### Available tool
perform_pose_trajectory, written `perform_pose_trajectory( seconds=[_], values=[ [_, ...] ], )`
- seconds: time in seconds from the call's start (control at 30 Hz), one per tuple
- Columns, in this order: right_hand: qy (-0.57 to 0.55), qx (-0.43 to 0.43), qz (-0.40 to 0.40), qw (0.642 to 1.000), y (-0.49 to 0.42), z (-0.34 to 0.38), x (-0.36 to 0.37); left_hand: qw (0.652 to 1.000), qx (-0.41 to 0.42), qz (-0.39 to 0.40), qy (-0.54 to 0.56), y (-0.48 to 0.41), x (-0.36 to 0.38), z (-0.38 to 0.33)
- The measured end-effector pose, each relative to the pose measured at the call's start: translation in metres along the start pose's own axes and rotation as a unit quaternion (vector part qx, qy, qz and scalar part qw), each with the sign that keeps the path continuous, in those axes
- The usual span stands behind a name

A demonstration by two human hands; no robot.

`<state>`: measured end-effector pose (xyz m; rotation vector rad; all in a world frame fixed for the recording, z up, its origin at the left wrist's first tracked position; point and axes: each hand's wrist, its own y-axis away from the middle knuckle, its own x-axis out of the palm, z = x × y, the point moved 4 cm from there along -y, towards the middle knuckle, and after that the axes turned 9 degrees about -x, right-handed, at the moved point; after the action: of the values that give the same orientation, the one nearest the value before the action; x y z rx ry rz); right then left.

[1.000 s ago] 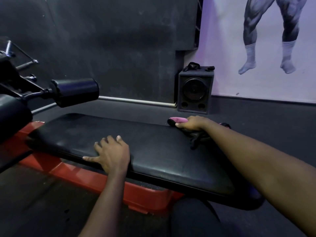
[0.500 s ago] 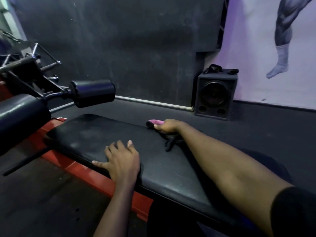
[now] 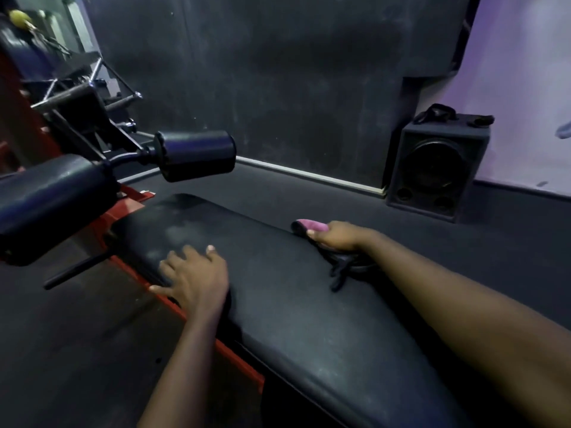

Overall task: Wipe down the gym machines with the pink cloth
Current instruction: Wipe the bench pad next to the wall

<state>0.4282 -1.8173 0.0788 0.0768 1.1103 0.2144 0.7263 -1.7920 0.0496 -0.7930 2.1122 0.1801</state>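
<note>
Bench pad (image 3: 278, 288): plain black, with pale, dusty smudges toward its far end. Frame (image 3: 238, 356) under the pad: bright red. Pink cloth (image 3: 310, 225): solid pink, dark at its far tip. Roller pad (image 3: 197, 156): glossy black. Speaker (image 3: 435, 168): dark grey, unpatterned. Wall (image 3: 278, 72): mottled charcoal. Skirting strip (image 3: 309, 176): off-white. Floor (image 3: 340, 199): uniform dark grey. Wall panel (image 3: 519, 72) at right: pale lilac.

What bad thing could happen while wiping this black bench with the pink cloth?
The pink cloth sits at the far edge of the bench pad under the right hand, so it might slip onto the floor. The black strap by that wrist could snag and get dragged. The left hand rests near the front edge and might slide off.
</note>
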Motion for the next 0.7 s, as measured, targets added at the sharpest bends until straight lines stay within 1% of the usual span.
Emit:
perform_pose_trajectory(
  seconds=[0.07, 0.13, 0.2, 0.23, 0.33, 0.4, 0.47, 0.57, 0.63, 0.7],
  values=[
    [0.030, -0.013, -0.017, 0.999, -0.036, 0.022, 0.008, 1.000, -0.026, -0.007, 0.005, -0.025, 0.001, 0.004],
    [0.051, -0.058, -0.007, 0.997, -0.061, 0.035, 0.014, 0.999, -0.039, -0.001, 0.007, -0.042, 0.004, 0.009],
    [0.051, -0.104, 0.014, 0.993, -0.062, 0.036, 0.017, 0.999, -0.053, 0.006, -0.004, -0.054, 0.005, 0.013],
    [0.044, -0.112, 0.017, 0.993, -0.058, 0.030, 0.018, 0.998, -0.056, 0.005, -0.010, -0.059, 0.005, 0.013],
    [0.047, -0.090, 0.000, 0.995, -0.051, 0.017, 0.017, 0.998, -0.069, 0.000, -0.007, -0.076, 0.006, 0.014],
    [0.047, -0.075, 0.016, 0.996, -0.062, 0.017, 0.018, 0.997, -0.080, 0.005, -0.013, -0.082, 0.008, 0.015],
    [0.057, -0.060, 0.021, 0.996, -0.084, 0.028, 0.022, 0.996, -0.082, 0.003, -0.027, -0.085, 0.013, 0.017],
    [0.041, -0.034, -0.007, 0.999, -0.124, 0.056, 0.028, 0.997, -0.074, -0.005, -0.036, -0.086, 0.017, 0.016],
    [0.041, -0.049, -0.014, 0.998, -0.146, 0.074, 0.033, 0.997, -0.074, -0.017, -0.029, -0.086, 0.017, 0.018],
    [0.044, -0.069, -0.017, 0.997, -0.149, 0.078, 0.035, 0.996, -0.083, -0.022, -0.012, -0.087, 0.017, 0.021]
  ],
)
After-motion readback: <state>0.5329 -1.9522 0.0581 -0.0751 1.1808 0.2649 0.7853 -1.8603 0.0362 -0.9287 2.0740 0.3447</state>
